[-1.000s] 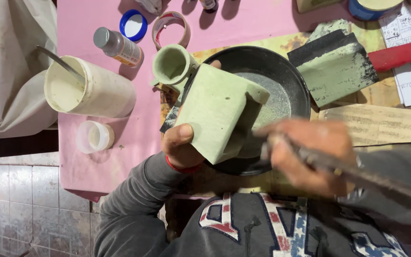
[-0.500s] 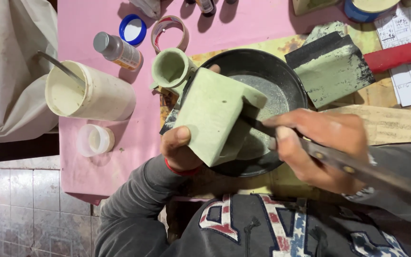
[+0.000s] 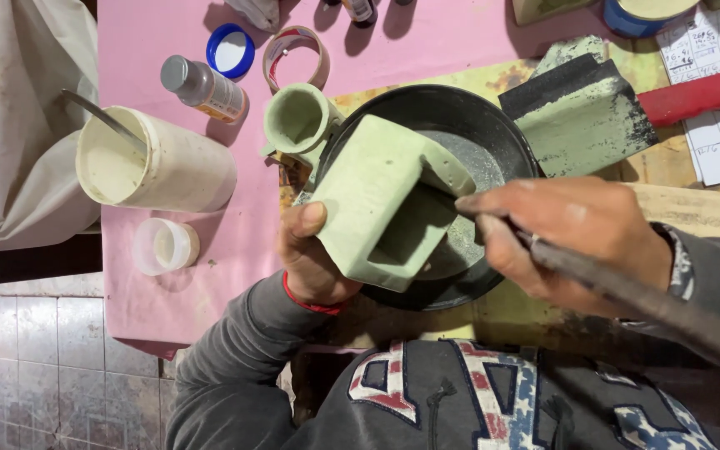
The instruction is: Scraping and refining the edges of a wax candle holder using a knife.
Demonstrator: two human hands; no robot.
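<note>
Nearest to us, our grey sleeves and a patterned sweatshirt fill the bottom of the view. Our left hand [image 3: 314, 258], a red band at its wrist, is clamped on the block [image 3: 381, 204], a pale green rectangular piece with a recessed face, thumb pressed on its near side. We hold it tilted over the pan [image 3: 460, 125], a round black one with grey residue inside. Our right hand [image 3: 568, 237] is closed around a long dark brush handle [image 3: 627, 292] that runs off toward the lower right; its front end touches the recessed side of the block, though the tip itself is hard to make out.

The pan sits on a yellowish, stained board on the counter [image 3: 168, 292], which has a pink cover. Just left of the pan, touching its rim, lies a small green cup [image 3: 297, 121] on its side, mouth toward us. Farther left of the pan lies a white tub [image 3: 156, 167] with a metal stick in it, and nearer us a small clear cup [image 3: 164, 246].

Right of the pan rests a green slab [image 3: 581, 117] with a black edge, and beyond that a red bar [image 3: 697, 92] over a paper grid.

Beyond the pan, to its left, lie a small bottle [image 3: 204, 87], a blue lid [image 3: 230, 52] and a tape ring [image 3: 296, 54].
</note>
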